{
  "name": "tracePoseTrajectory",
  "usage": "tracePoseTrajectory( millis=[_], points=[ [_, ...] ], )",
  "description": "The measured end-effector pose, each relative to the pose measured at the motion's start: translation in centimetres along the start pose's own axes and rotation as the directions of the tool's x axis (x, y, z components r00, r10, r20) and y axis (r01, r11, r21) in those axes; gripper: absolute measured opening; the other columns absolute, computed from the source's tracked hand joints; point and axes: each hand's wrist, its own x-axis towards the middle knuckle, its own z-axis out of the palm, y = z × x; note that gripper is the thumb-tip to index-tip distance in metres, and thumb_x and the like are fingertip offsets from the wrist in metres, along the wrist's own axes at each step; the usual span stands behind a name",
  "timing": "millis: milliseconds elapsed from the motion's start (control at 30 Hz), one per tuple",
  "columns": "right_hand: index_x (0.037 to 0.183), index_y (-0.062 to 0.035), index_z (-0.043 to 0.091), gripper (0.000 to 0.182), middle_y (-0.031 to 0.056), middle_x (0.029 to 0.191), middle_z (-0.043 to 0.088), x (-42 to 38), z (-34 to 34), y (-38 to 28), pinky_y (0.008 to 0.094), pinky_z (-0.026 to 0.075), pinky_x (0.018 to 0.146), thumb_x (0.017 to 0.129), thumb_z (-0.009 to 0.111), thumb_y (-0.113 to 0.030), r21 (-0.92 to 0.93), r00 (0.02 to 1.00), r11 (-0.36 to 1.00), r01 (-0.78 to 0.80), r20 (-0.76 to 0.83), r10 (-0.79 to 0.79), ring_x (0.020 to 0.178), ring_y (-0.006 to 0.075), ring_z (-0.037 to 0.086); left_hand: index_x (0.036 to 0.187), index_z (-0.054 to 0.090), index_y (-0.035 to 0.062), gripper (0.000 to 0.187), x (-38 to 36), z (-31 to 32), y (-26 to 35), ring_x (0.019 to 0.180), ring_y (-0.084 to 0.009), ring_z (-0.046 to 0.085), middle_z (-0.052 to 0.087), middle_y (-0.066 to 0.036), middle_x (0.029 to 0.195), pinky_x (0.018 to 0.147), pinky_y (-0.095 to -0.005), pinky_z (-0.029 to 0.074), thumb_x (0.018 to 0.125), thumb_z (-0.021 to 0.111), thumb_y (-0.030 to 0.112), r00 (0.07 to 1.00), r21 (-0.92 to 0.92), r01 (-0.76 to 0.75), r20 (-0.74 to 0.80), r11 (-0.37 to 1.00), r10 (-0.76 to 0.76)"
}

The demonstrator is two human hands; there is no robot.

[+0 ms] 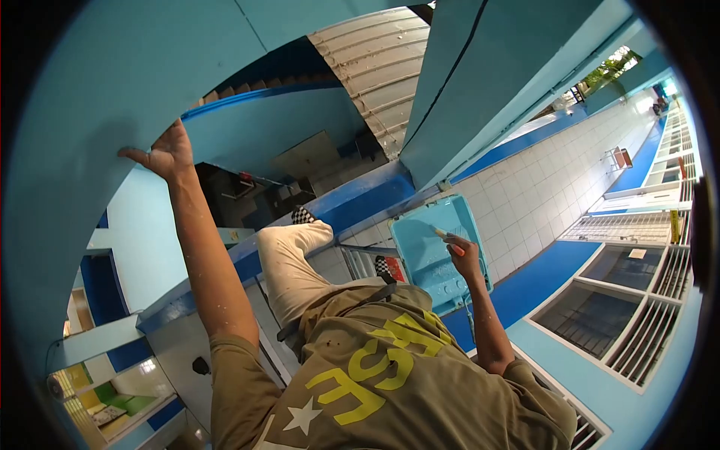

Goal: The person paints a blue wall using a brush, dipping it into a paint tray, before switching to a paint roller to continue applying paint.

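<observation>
At the upper left, my left hand (174,154) grips the edge of a light blue painted beam (225,64). Its thumb sticks out along the near face, and the fingers pass partly out of sight round the edge. My right hand (465,259) is closed around a paintbrush (455,247) with an orange handle and pale bristles. The brush is over a light blue paint tray (431,214), its bristles pointing toward the tray's inner side. Wet-looking blue paint coats the tray. My bent knee in cream trousers (289,262) shows left of the tray.
Metal ladder rails (358,264) show below me beside the tray. A light blue pillar (480,97) rises past the dark blue ledge (371,199). White floor tiles (525,180) run along the corridor to a chair (621,158). Barred windows (589,307) line the right wall.
</observation>
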Motion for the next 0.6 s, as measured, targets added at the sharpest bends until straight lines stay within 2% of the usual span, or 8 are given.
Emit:
tracePoseTrajectory(
  millis=[133, 200, 233, 333, 433, 500, 533, 600],
  points=[
    [0.097, -0.0031, 0.073, 0.019, 0.0178, 0.115, 0.071, 1.7, 2.9, 2.2, 0.0388, 0.054, 0.094, 0.082, 0.065, 0.004, -0.067, 0.986, 0.984, 0.164, 0.052, -0.161, 0.11, 0.035, 0.068, 0.141, 0.05, 0.0134, 0.091, -0.4, 1.1, -0.2, 0.133, -0.0281, 0.052, 0.057, -0.011, 0.14, 0.115, -0.0511, 0.039, 0.069, 0.075, 0.063, 0.995, 0.102, -0.044, -0.085, 0.994, 0.052],
    [0.095, -0.0027, 0.073, 0.018, 0.0174, 0.116, 0.071, 2.2, 3.6, 3.1, 0.0391, 0.054, 0.095, 0.081, 0.065, 0.005, -0.159, 0.952, 0.94, 0.301, 0.101, -0.287, 0.111, 0.0348, 0.068, 0.138, 0.054, 0.013, 0.088, -0.3, 1.3, -0.1, 0.13, -0.0262, 0.055, 0.06, -0.009, 0.136, 0.115, -0.0509, 0.04, 0.068, 0.076, 0.062, 0.999, -0.063, 0.053, 0.008, 0.997, -0.053],
    [0.095, -0.0027, 0.073, 0.018, 0.0174, 0.116, 0.071, 2.3, 3.8, 3.6, 0.0391, 0.054, 0.095, 0.081, 0.065, 0.005, -0.154, 0.952, 0.941, 0.3, 0.105, -0.287, 0.111, 0.0348, 0.068, 0.138, 0.054, 0.013, 0.088, -0.4, 1.5, -0.2, 0.13, -0.0262, 0.055, 0.06, -0.009, 0.136, 0.115, -0.0509, 0.04, 0.068, 0.076, 0.062, 0.999, -0.058, 0.053, 0.005, 0.997, -0.053],
    [0.096, -0.0029, 0.073, 0.019, 0.0183, 0.116, 0.071, 2.0, 4.0, 4.5, 0.039, 0.054, 0.094, 0.08, 0.065, 0.004, -0.131, 0.943, 0.95, 0.283, 0.219, -0.25, 0.111, 0.0354, 0.067, 0.134, 0.058, 0.012, 0.084, -0.3, 1.2, -0.1, 0.124, -0.0243, 0.059, 0.064, -0.009, 0.13, 0.113, -0.0502, 0.042, 0.068, 0.077, 0.061, 0.999, 0.092, -0.017, -0.044, 0.996, 0.021],
    [0.097, -0.0023, 0.073, 0.017, 0.0176, 0.114, 0.072, 1.3, 3.0, 4.0, 0.0359, 0.055, 0.092, 0.081, 0.067, 0.002, -0.073, 0.964, 0.988, 0.134, 0.239, -0.113, 0.109, 0.0313, 0.069, 0.13, 0.061, 0.0109, 0.08, -0.1, 0.8, 0.3, 0.121, -0.0232, 0.062, 0.066, -0.009, 0.127, 0.111, -0.0494, 0.044, 0.068, 0.078, 0.059, 0.994, -0.074, 0.097, 0.053, 0.993, -0.093],
    [0.096, -0.0022, 0.073, 0.018, 0.0158, 0.107, 0.074, 0.5, 1.8, 3.5, 0.0338, 0.054, 0.087, 0.079, 0.068, 0.003, 0.136, 0.996, 0.989, -0.057, 0.078, 0.047, 0.096, 0.0261, 0.072, 0.128, 0.063, 0.0104, 0.078, -0.2, 0.9, 0.4, 0.119, -0.0231, 0.063, 0.068, -0.01, 0.124, 0.109, -0.0486, 0.046, 0.069, 0.079, 0.058, 0.989, -0.122, 0.13, 0.089, 0.984, -0.12],
    [0.096, -0.0022, 0.073, 0.018, 0.0158, 0.107, 0.074, 0.0, 1.3, 3.5, 0.0338, 0.054, 0.087, 0.079, 0.068, 0.003, 0.133, 0.996, 0.989, -0.059, 0.078, 0.049, 0.096, 0.0261, 0.072, 0.128, 0.063, 0.0104, 0.078, -0.3, 1.0, 0.3, 0.119, -0.0231, 0.063, 0.068, -0.01, 0.124, 0.109, -0.0486, 0.046, 0.069, 0.079, 0.058, 0.989, -0.124, 0.131, 0.087, 0.984, -0.12],
    [0.096, 0.0008, 0.073, 0.018, 0.0111, 0.1, 0.075, -1.2, 0.0, 3.6, 0.0307, 0.053, 0.084, 0.079, 0.07, 0.003, 0.384, 0.971, 0.917, -0.105, -0.159, 0.178, 0.09, 0.0205, 0.071, 0.129, 0.062, 0.0087, 0.081, -0.2, 1.2, 0.3, 0.121, -0.026, 0.061, 0.067, -0.011, 0.125, 0.109, -0.0493, 0.045, 0.064, 0.084, 0.052, 0.997, -0.075, 0.073, 0.037, 0.995, -0.07]
  ],
)
